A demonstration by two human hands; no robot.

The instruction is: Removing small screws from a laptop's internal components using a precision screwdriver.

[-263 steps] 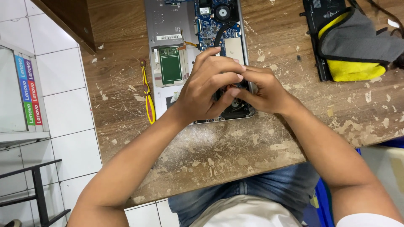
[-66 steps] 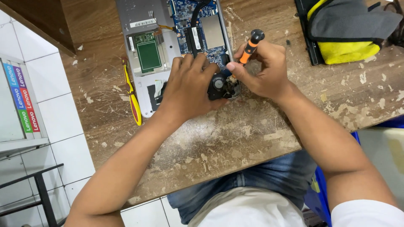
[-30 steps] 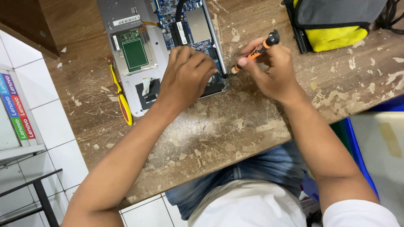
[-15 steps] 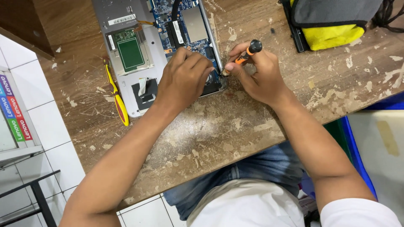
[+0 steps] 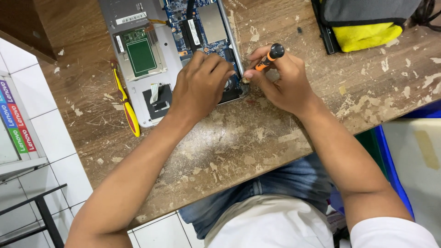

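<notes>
The left hand (image 5: 200, 87) presses flat, steadying the opened laptop (image 5: 156, 59), while the right hand (image 5: 282, 82) pinches a small screwdriver (image 5: 266, 59) at its near-right corner.

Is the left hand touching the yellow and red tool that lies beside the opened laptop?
Apart. The head view shows bare wood between the left hand and the yellow and red tool.

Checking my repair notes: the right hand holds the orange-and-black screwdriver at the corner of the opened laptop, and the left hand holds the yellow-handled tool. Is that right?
Not quite. The head view shows the yellow-handled tool lying on the table, untouched. The left hand rests on the opened laptop. The right hand does hold the orange-and-black screwdriver at its corner.
</notes>
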